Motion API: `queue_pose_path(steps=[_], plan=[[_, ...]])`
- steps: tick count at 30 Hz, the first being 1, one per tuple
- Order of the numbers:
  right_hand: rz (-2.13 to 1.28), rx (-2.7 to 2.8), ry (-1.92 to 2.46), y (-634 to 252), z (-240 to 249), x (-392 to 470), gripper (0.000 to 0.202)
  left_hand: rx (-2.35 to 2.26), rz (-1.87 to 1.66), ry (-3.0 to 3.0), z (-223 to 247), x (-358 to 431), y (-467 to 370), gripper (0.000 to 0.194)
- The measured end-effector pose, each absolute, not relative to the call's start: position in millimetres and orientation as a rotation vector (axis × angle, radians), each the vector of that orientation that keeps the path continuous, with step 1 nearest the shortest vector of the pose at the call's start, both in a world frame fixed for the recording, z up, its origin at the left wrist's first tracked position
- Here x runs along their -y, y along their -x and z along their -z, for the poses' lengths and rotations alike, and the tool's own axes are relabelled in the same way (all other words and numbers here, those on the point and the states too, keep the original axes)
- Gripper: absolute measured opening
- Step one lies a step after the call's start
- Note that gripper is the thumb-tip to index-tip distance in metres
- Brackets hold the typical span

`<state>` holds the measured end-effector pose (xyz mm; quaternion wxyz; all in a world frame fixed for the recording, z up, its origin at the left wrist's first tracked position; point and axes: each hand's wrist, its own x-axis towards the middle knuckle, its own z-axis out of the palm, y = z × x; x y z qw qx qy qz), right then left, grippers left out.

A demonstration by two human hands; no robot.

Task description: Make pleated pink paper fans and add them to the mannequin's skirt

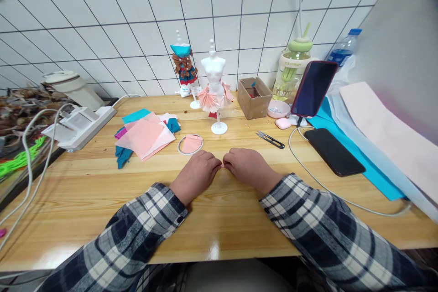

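While your knuckles rest on the glossy pine table [102, 191], your left hand [195, 174] and right hand [248, 168] pinch a tiny pink paper scrap [222, 164] between curled fingertips, just before the white mannequin's [214, 86] round base.

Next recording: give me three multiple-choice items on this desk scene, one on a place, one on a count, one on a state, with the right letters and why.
1. Where do the scissors lie?
A. right of the white mannequin's stand
B. on the pink paper stack
C. inside the cardboard box

2. How many dress mannequins stand by the wall?
A. one
B. two
C. four

3. How are the hands?
A. spread far apart
B. together, pinching a small pink piece
C. lifted off the table

Answers: 1 A, they lie on bare wood right of the white mannequin. 2 B, the white one and a dressed mannequin. 3 B, left hand and right hand meet at a small pink piece.
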<state>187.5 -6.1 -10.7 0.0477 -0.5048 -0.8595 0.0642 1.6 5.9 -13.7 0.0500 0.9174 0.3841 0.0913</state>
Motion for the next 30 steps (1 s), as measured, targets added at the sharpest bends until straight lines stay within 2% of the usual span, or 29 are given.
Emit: queue_pose_path(steps=[17, 22, 26, 30], plan=[[-0.159, 2.596, 1.511, -185.6, 8.7, 6.7, 0.026, -1.23, -0.235, -2.866, 12.0, -8.9, 0.8, 0.024], [-0.217, 2.53, 1.512, -186.9, 3.6, 10.0, 0.026, -1.178, -0.32, -2.922, 12.4, -9.5, 4.3, 0.018], [-0.194, 2.434, 1.452, -187.0, 0.5, 12.0, 0.035, -1.151, -0.234, -2.936, 8.6, -7.6, 5.3, 0.013], [-0.191, 2.532, 1.437, -185.2, 1.3, 12.4, 0.025, -1.111, -0.238, -2.949, 4.1, -4.1, 2.4, 0.016]])
